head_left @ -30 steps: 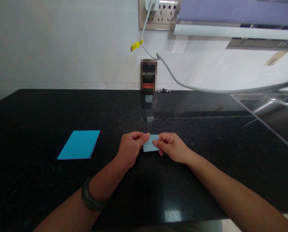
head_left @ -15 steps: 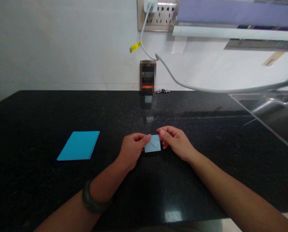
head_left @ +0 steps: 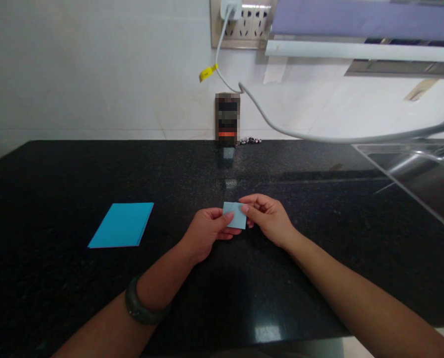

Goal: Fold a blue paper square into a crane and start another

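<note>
Over the black stone counter [head_left: 318,238] both my hands pinch a small folded light-blue paper [head_left: 233,215]. My left hand [head_left: 206,234] grips its left edge with thumb and fingers closed. My right hand [head_left: 266,219] pinches its right edge, fingers curled. The paper is held just above the counter, tilted slightly. A dark bracelet sits on my left wrist.
A stack of bright blue paper sheets [head_left: 122,224] lies flat to the left. A small dark box [head_left: 227,118] stands against the white wall at the back. A white cable [head_left: 300,133] runs from a wall socket [head_left: 240,22] to the right. A metal sink [head_left: 423,174] is at right.
The folded paper has been turned and lifted a little; its folded flaps no longer show. My right hand moved up to the paper's right edge, my left shifted its grip.
</note>
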The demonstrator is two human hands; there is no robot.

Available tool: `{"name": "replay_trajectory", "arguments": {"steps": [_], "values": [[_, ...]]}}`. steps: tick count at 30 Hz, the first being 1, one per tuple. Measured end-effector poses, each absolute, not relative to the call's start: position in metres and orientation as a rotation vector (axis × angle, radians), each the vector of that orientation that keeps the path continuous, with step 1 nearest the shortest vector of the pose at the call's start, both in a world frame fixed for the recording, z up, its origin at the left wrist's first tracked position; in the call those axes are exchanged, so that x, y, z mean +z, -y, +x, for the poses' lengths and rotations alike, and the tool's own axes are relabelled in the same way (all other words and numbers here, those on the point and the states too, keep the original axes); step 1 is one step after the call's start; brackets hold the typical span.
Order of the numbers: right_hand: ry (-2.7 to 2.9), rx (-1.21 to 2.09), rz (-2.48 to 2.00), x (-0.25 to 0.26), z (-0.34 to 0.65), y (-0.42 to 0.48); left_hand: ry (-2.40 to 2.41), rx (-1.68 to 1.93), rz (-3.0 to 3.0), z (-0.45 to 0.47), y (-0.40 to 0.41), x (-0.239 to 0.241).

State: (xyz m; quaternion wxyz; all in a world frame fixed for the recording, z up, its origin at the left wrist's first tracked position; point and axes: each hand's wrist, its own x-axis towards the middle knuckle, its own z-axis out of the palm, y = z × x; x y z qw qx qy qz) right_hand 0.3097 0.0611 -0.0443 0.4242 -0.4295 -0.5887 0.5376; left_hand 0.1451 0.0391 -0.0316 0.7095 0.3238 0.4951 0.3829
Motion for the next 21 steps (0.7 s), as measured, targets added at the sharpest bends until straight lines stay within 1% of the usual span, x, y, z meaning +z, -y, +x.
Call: {"name": "replay_trajectory", "arguments": {"steps": [4,8,13,21], "values": [[1.878,0.920,-0.887,-0.041,0.322,-0.064,-1.070,0.881,0.626,0.141,-0.043,-0.032],[2.170,0.717,-0.742,-0.037,0.330,-0.064,-1.060,0.890,0.624,0.140,-0.045,-0.033],[2.237,0.620,-0.741,-0.039,0.329,-0.063,-1.102,0.909,0.724,0.141,-0.045,-0.034],[2.206,0.663,-0.769,-0.037,0.326,-0.061,-1.096,0.897,0.766,0.141,-0.044,-0.034]]}}
